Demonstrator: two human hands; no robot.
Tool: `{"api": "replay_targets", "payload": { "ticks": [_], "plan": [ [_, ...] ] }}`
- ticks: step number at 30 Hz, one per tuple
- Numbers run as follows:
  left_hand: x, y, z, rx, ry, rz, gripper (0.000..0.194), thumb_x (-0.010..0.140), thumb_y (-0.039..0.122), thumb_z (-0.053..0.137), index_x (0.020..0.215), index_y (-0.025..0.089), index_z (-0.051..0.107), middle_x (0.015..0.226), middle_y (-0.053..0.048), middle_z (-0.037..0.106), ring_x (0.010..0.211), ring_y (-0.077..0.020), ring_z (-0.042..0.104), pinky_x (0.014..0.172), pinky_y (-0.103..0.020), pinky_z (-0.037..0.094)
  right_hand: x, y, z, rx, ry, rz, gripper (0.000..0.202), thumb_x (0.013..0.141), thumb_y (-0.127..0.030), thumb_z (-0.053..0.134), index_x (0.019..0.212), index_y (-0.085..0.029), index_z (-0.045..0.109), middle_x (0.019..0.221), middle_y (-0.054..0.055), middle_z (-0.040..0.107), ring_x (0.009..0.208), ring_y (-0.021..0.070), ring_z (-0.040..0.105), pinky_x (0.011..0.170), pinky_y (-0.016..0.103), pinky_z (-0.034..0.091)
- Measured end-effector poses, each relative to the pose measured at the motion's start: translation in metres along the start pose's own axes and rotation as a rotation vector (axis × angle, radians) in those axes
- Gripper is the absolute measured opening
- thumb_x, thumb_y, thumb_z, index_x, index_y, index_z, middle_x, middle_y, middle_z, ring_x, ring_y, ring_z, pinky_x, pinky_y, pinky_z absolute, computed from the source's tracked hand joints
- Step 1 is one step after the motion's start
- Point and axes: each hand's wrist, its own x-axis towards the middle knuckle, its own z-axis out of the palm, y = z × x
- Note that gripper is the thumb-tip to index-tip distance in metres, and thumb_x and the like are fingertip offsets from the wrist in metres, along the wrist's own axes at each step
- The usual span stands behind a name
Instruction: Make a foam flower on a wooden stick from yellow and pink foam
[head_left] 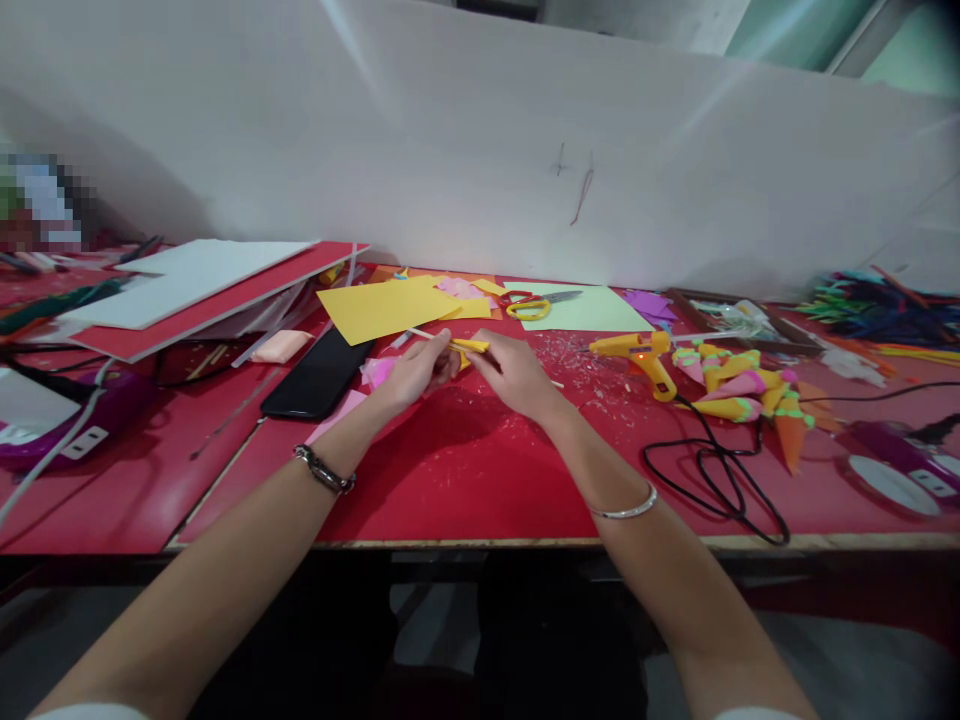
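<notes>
Two hands, L [415,372] & R [512,372], both grips pinched on thin yellow strip [469,345], maybe paper, white stick end.

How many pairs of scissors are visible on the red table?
1: the yellow-handled scissors lie on the pale green paper behind the hands. Others may be hidden under the papers.
</notes>
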Motion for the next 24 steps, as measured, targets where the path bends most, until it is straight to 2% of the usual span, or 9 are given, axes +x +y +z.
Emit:
{"api": "replay_targets", "payload": {
  "ticks": [5,8,10,13,17,20,24],
  "plan": [
    [-0.0006,0.0020,-0.0029,0.152,0.100,0.161,0.037,0.082,0.047,0.037,0.066,0.015,0.048,0.043,0.005,0.036,0.038,-0.0058,0.032,0.041,-0.020,0.026,0.0001,0.0035,0.0033,0.323,0.012,0.111,0.016,0.084,-0.030,0.040,0.078,-0.017,0.048,0.064,-0.002,0.050,0.056,0.0098,0.044,0.054,0.022,0.033],
    [-0.0003,0.0001,-0.0035,0.217,0.099,0.141,0.041,0.083,0.046,0.035,0.060,0.015,0.046,0.044,0.004,0.036,0.039,-0.0053,0.032,0.040,-0.020,0.024,-0.0005,0.0041,0.0052,0.446,-0.034,0.108,0.016,0.084,-0.030,0.040,0.076,-0.018,0.047,0.064,-0.002,0.050,0.056,0.0091,0.045,0.056,0.022,0.035],
    [0.0003,-0.0011,-0.0028,0.203,0.086,0.100,0.045,0.084,0.045,0.032,0.053,0.015,0.043,0.042,0.004,0.034,0.037,-0.0051,0.031,0.040,-0.021,0.023,-0.0014,0.0026,0.0051,0.447,-0.069,0.092,0.016,0.084,-0.030,0.039,0.076,-0.018,0.047,0.064,-0.003,0.051,0.056,0.0089,0.045,0.057,0.022,0.035],
    [0.0011,-0.0009,-0.0002,0.151,0.100,0.033,0.043,0.083,0.039,0.034,0.048,0.016,0.041,0.039,0.005,0.032,0.035,-0.0046,0.028,0.038,-0.021,0.021,-0.0021,-0.0005,0.0036,0.313,-0.083,0.069,0.017,0.084,-0.030,0.039,0.079,-0.017,0.049,0.062,-0.002,0.052,0.056,0.0092,0.046,0.056,0.021,0.033],
    [0.0015,0.0011,0.0026,0.081,0.139,-0.069,0.039,0.081,0.033,0.034,0.046,0.016,0.040,0.034,0.005,0.030,0.031,-0.0045,0.026,0.036,-0.021,0.019,-0.0011,-0.0010,0.0030,0.020,-0.066,0.016,0.018,0.085,-0.028,0.039,0.087,-0.017,0.053,0.067,0.000,0.057,0.059,0.0115,0.049,0.057,0.022,0.032],
    [0.0022,-0.0004,0.0023,0.038,0.132,-0.086,0.040,0.081,0.034,0.034,0.046,0.016,0.041,0.030,0.006,0.029,0.029,-0.0050,0.026,0.035,-0.020,0.019,-0.0008,0.0015,0.0052,-0.144,-0.099,-0.022,0.022,0.086,-0.026,0.037,0.098,-0.018,0.054,0.083,0.005,0.063,0.071,0.0150,0.055,0.061,0.024,0.033],
    [0.0037,-0.0045,0.0013,0.000,0.135,-0.088,0.041,0.082,0.035,0.035,0.046,0.017,0.042,0.029,0.005,0.030,0.028,-0.0053,0.026,0.034,-0.020,0.020,-0.0018,0.0021,0.0096,-0.274,-0.116,-0.024,0.032,0.087,-0.024,0.033,0.115,-0.020,0.048,0.102,0.008,0.062,0.085,0.0182,0.056,0.065,0.025,0.035]
  ]
}}
